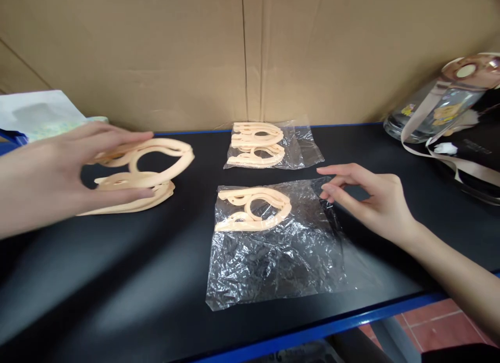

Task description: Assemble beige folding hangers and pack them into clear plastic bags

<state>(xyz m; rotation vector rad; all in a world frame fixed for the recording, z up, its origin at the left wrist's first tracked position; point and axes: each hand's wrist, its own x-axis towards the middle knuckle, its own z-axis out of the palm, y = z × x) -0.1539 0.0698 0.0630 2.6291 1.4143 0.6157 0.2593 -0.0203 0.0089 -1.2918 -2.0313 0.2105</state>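
My left hand (84, 170) pinches a beige folding clothes hanger (167, 144), folded up, between thumb and fingers. It is held just above more beige folded hangers (160, 196) lying on the left of the table. Near the middle lies a large clear plastic bag (273, 264) with another folded hanger (283, 212) inside it. My right hand (371, 201) is at the bag's upper right corner, thumb and curled fingers closed on its edge, index finger stretched out. Behind it, a second clear bag (307, 147) contains folded hangers (258, 141).
The black table (128, 295) has a blue front edge (312, 334). Cardboard (164, 55) stands upright along the back. A transparent water bottle (441, 102) with a strap (422, 118) lies tilted at the right. White paper (42, 110) is at the back left.
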